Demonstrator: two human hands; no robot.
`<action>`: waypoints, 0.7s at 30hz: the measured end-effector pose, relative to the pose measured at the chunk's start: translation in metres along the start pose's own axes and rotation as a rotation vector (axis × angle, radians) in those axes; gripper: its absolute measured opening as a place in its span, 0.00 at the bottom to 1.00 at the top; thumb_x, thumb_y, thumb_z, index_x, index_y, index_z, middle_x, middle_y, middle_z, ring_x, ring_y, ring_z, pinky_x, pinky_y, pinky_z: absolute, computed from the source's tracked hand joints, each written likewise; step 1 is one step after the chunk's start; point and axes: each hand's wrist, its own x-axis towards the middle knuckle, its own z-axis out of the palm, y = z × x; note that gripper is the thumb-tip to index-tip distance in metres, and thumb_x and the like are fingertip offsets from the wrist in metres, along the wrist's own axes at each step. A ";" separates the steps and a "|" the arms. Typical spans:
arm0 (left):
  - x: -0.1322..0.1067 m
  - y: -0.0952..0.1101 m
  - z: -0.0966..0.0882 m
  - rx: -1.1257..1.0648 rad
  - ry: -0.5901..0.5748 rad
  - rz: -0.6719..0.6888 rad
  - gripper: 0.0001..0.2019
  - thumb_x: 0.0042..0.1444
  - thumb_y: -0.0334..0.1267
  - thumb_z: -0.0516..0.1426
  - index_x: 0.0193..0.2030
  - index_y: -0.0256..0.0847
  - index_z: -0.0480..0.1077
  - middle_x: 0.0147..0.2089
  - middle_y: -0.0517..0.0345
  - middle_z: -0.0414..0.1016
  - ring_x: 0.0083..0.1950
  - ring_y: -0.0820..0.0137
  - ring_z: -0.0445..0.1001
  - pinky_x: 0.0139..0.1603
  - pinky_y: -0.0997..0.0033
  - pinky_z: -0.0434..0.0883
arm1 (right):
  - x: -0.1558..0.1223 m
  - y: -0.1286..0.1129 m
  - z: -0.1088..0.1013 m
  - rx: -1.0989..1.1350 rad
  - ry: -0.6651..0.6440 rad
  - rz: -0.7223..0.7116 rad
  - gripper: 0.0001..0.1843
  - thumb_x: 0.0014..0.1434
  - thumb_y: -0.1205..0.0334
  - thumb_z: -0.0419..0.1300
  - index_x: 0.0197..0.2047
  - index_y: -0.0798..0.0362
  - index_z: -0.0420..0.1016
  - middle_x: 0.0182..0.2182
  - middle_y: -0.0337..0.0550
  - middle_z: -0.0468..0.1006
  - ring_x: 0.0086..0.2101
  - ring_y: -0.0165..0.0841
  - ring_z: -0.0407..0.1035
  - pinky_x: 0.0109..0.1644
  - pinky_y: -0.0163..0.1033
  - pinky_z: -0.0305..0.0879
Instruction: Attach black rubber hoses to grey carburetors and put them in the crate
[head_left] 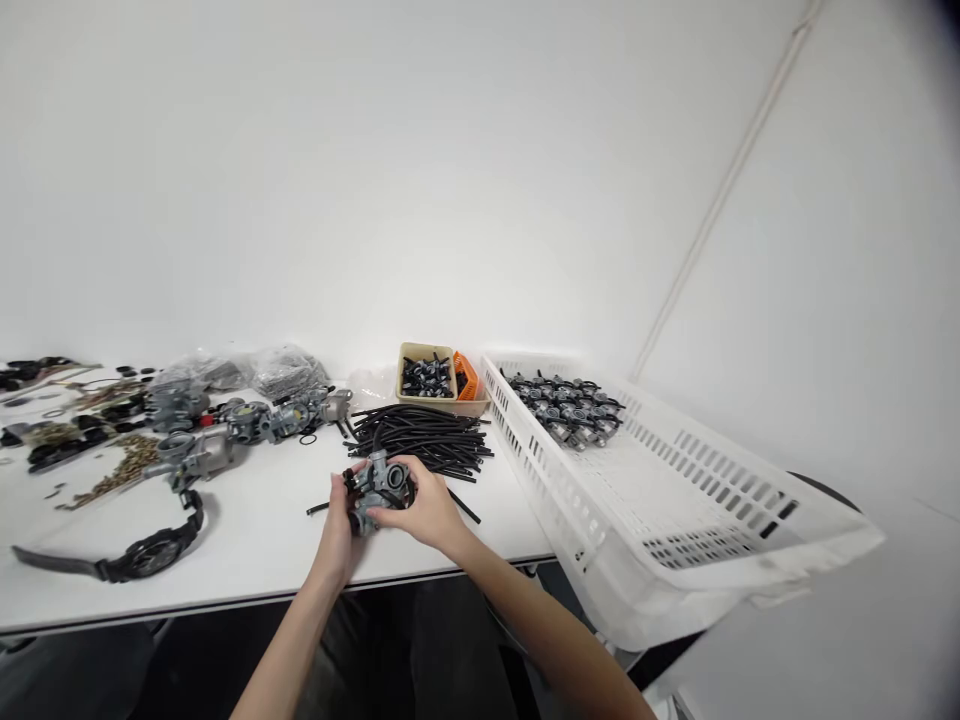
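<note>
Carburetor body was clenched between both bare hands, held from below and from the left by the left hand and from the right by the right hand, whose fingers curled over its top. Neither hand had released it. Its long axis appeared to run from the table's front edge toward the back, slightly tilted, though the hands hid much of it. Its round bore faced up and to the right, closer to the right hand, while its lower end lay nearer the left hand. It sat near the middle of the white table, just inside the front edge; whether it touched the surface could not be told.

Just behind the hands, a heap of black tubing lay toward the back edge. A loose tube poked out left of the hands, and another tube lay to their right. At the back edge stood a beige tray of small black-and-silver parts beside an orange container. A white slotted crate overlapped the right edge, holding 1 cluster of carburetors. More carburetors lay left of the hands, with a black wristwatch near the front-left corner.
</note>
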 end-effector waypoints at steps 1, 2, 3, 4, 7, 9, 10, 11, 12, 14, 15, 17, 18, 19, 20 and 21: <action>-0.002 0.003 0.002 -0.006 -0.016 0.003 0.33 0.51 0.66 0.50 0.57 0.46 0.64 0.51 0.53 0.74 0.46 0.62 0.75 0.43 0.67 0.71 | -0.006 -0.004 -0.003 -0.012 0.041 -0.002 0.34 0.40 0.50 0.71 0.51 0.45 0.69 0.42 0.41 0.77 0.42 0.42 0.71 0.47 0.44 0.65; -0.005 0.005 0.004 -0.001 -0.025 0.006 0.34 0.51 0.66 0.49 0.58 0.47 0.63 0.54 0.52 0.72 0.44 0.62 0.76 0.41 0.65 0.72 | -0.013 -0.009 -0.008 -0.022 0.076 -0.016 0.33 0.40 0.51 0.71 0.51 0.45 0.69 0.43 0.42 0.77 0.42 0.42 0.71 0.47 0.45 0.66; -0.007 0.008 0.005 0.008 -0.048 -0.014 0.33 0.52 0.66 0.48 0.59 0.50 0.62 0.58 0.52 0.69 0.43 0.62 0.76 0.41 0.64 0.72 | -0.021 -0.014 -0.015 -0.032 0.109 -0.041 0.33 0.41 0.53 0.71 0.51 0.45 0.69 0.44 0.42 0.77 0.43 0.43 0.71 0.48 0.45 0.66; -0.009 0.011 0.006 0.016 -0.070 -0.034 0.33 0.52 0.66 0.48 0.60 0.52 0.60 0.62 0.53 0.65 0.42 0.62 0.77 0.40 0.63 0.72 | -0.030 -0.020 -0.024 -0.042 0.140 -0.081 0.32 0.43 0.54 0.70 0.52 0.45 0.69 0.45 0.43 0.77 0.44 0.43 0.72 0.49 0.45 0.66; -0.011 0.016 0.005 0.045 -0.135 -0.087 0.32 0.53 0.64 0.48 0.60 0.51 0.60 0.66 0.50 0.59 0.43 0.59 0.77 0.40 0.58 0.73 | -0.063 -0.045 -0.067 -0.114 0.245 -0.185 0.31 0.46 0.57 0.68 0.54 0.46 0.68 0.48 0.46 0.76 0.46 0.44 0.71 0.51 0.47 0.67; -0.010 0.016 0.002 0.073 -0.142 -0.099 0.31 0.53 0.63 0.49 0.58 0.48 0.62 0.65 0.49 0.60 0.45 0.56 0.76 0.40 0.56 0.73 | -0.087 -0.064 -0.105 -0.213 0.331 -0.178 0.32 0.46 0.58 0.69 0.55 0.46 0.68 0.48 0.48 0.76 0.45 0.44 0.72 0.50 0.49 0.69; -0.010 0.015 0.001 0.087 -0.135 -0.098 0.30 0.53 0.62 0.50 0.57 0.47 0.63 0.64 0.49 0.62 0.45 0.56 0.76 0.40 0.56 0.73 | -0.099 -0.073 -0.126 -0.268 0.383 -0.178 0.33 0.46 0.59 0.69 0.56 0.46 0.67 0.48 0.48 0.76 0.44 0.44 0.72 0.49 0.49 0.70; -0.009 0.014 0.001 0.101 -0.131 -0.099 0.29 0.53 0.62 0.50 0.56 0.47 0.64 0.64 0.48 0.63 0.45 0.56 0.76 0.39 0.56 0.73 | -0.109 -0.082 -0.148 -0.324 0.429 -0.179 0.34 0.47 0.59 0.69 0.57 0.45 0.66 0.48 0.49 0.76 0.44 0.44 0.73 0.47 0.48 0.72; -0.009 0.013 0.000 0.115 -0.132 -0.103 0.29 0.52 0.62 0.51 0.54 0.46 0.65 0.63 0.48 0.64 0.44 0.56 0.76 0.39 0.55 0.74 | -0.117 -0.090 -0.171 -0.378 0.456 -0.162 0.34 0.47 0.58 0.68 0.58 0.45 0.65 0.49 0.49 0.75 0.43 0.43 0.73 0.44 0.47 0.73; -0.008 0.011 -0.002 0.148 -0.131 -0.108 0.28 0.51 0.60 0.53 0.53 0.44 0.67 0.60 0.47 0.67 0.43 0.56 0.76 0.39 0.55 0.74 | -0.126 -0.100 -0.218 -0.516 0.529 -0.096 0.35 0.48 0.54 0.67 0.59 0.46 0.63 0.47 0.49 0.76 0.40 0.41 0.74 0.40 0.46 0.74; -0.007 0.009 -0.003 0.167 -0.123 -0.107 0.28 0.51 0.60 0.54 0.52 0.44 0.67 0.59 0.47 0.69 0.43 0.56 0.76 0.39 0.55 0.74 | -0.126 -0.100 -0.242 -0.604 0.563 -0.057 0.36 0.48 0.52 0.67 0.59 0.47 0.64 0.46 0.49 0.76 0.40 0.41 0.75 0.40 0.45 0.74; -0.006 0.006 -0.004 0.202 -0.098 -0.098 0.27 0.50 0.59 0.55 0.51 0.44 0.68 0.56 0.48 0.71 0.42 0.55 0.76 0.37 0.56 0.74 | -0.119 -0.092 -0.291 -0.769 0.569 0.046 0.36 0.49 0.48 0.65 0.59 0.49 0.64 0.45 0.49 0.77 0.41 0.42 0.74 0.41 0.44 0.73; -0.006 0.005 -0.004 0.216 -0.086 -0.094 0.27 0.50 0.60 0.55 0.51 0.44 0.68 0.55 0.48 0.73 0.42 0.55 0.76 0.37 0.57 0.74 | -0.111 -0.084 -0.315 -0.857 0.553 0.110 0.35 0.49 0.46 0.65 0.58 0.49 0.65 0.45 0.49 0.78 0.41 0.43 0.74 0.41 0.44 0.72; -0.006 0.004 -0.005 0.227 -0.079 -0.094 0.27 0.50 0.59 0.55 0.51 0.45 0.69 0.53 0.49 0.73 0.41 0.55 0.76 0.36 0.58 0.74 | -0.102 -0.072 -0.338 -0.943 0.516 0.182 0.34 0.47 0.46 0.65 0.56 0.49 0.67 0.43 0.49 0.78 0.42 0.44 0.74 0.41 0.44 0.71; -0.005 0.003 -0.006 0.236 -0.073 -0.098 0.26 0.50 0.59 0.55 0.50 0.45 0.69 0.53 0.50 0.74 0.41 0.56 0.76 0.35 0.59 0.74 | -0.092 -0.058 -0.360 -1.016 0.472 0.250 0.33 0.47 0.46 0.65 0.55 0.49 0.68 0.43 0.49 0.79 0.43 0.45 0.73 0.43 0.44 0.70; -0.004 0.002 -0.007 0.246 -0.063 -0.105 0.26 0.50 0.59 0.55 0.50 0.46 0.69 0.52 0.51 0.75 0.41 0.56 0.76 0.34 0.60 0.74 | -0.080 -0.042 -0.379 -1.075 0.410 0.326 0.32 0.47 0.48 0.65 0.54 0.50 0.69 0.43 0.49 0.79 0.43 0.45 0.73 0.44 0.44 0.68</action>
